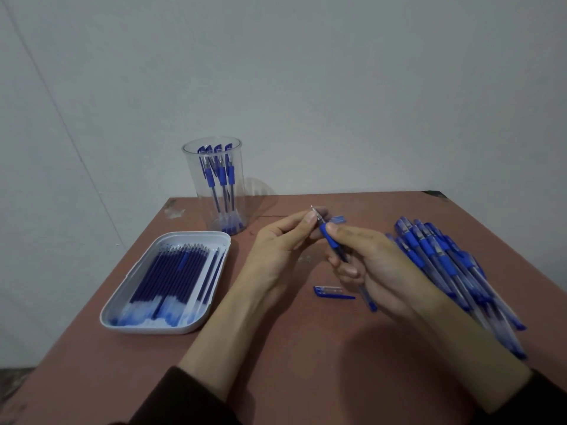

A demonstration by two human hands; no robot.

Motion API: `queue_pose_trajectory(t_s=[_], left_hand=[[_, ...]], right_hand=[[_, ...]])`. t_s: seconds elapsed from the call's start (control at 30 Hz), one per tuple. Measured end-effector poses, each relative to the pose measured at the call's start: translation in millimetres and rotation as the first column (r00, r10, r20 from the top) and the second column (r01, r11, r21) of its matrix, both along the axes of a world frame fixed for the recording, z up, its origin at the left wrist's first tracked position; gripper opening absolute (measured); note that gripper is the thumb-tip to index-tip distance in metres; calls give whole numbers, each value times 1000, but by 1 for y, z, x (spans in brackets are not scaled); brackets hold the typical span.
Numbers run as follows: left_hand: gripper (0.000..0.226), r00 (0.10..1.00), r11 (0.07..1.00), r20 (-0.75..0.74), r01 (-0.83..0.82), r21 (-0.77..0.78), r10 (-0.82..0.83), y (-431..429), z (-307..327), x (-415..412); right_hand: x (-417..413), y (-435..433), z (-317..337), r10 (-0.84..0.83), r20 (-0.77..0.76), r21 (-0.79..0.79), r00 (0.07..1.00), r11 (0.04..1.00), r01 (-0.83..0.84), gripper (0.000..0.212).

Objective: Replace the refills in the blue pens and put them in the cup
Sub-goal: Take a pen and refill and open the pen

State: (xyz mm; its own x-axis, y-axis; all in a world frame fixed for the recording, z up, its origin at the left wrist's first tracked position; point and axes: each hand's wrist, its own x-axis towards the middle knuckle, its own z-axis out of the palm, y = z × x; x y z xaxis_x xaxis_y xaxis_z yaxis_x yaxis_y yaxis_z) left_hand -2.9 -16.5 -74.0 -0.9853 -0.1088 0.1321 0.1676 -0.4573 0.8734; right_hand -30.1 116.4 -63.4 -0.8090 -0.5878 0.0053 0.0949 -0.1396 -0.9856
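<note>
Standing in cup point(214, 191): pens point(218, 173); tray point(122, 305): refills point(175, 277)

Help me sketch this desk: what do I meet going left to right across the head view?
Tray of refills → cup with pens → left hand → right hand → pile of pens. The pen both hands hold and the loose cap overlap the hands, so they are left out.

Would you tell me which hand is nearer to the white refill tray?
Left. The left hand sits just right of the tray; the right hand is farther right, by the pen pile. Both hold a pen.
</note>
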Motion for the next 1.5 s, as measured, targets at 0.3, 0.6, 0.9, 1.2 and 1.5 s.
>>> queue_pose_trajectory(t_s=[0.3,0.6,0.9,1.2,1.5], left_hand=[[27,989,988,31,-148,43,147,-1,-3,-5],[27,991,993,54,-119,-7,119,-7,-1,-4],[27,977,971,-19,-214,-109,213,-6,0,-2],[6,936,873,-3,-330,-360,352,-4,-6,-4],[24,935,873,67,-297,-387,348,-4,-5,-6]], right_hand=[[-2,-4,-12,-228,-369,58,901,962,267,15],[-13,1,-14,-371,-365,48,854,908,415,12],[-10,0,-15,-268,-549,152,792,899,410,9],[-6,4,-14,-138,-871,210,472,763,611,15],[-6,3,-14,-111,-876,241,470,742,625,13]])
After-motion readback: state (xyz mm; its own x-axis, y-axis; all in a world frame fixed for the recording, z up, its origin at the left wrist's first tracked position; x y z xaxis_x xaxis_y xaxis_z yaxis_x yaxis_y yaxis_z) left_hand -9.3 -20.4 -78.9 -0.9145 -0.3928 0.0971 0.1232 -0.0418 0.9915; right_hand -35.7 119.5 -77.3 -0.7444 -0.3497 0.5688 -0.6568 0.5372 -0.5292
